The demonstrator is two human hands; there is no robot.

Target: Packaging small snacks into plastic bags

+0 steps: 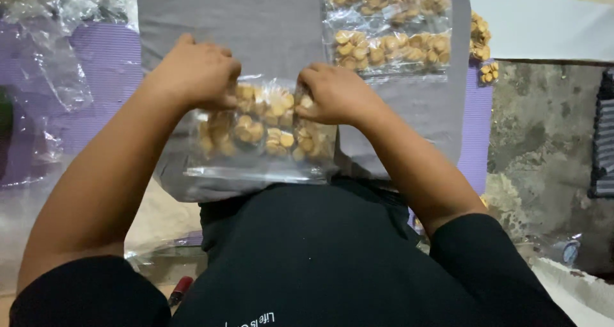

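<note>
Head view: left hand [195, 71] and right hand [334, 95] both rest curled on one clear plastic bag of small round golden biscuits [259, 132], fingers pinched on its upper edge, one hand at each end. Bag lies flat on a grey sheet [268, 26] directly ahead of the person's black shirt [320, 256], its near edge overhanging the sheet. Two further filled biscuit bags [387, 26] lie on the same sheet beyond the right hand, side by side and touching. Loose empty clear bags [45, 58] sit at far left on a purple mat [105, 64]. More biscuits [481, 45] lie at the sheet's right edge. Bare concrete floor [543, 122] at right.
</note>
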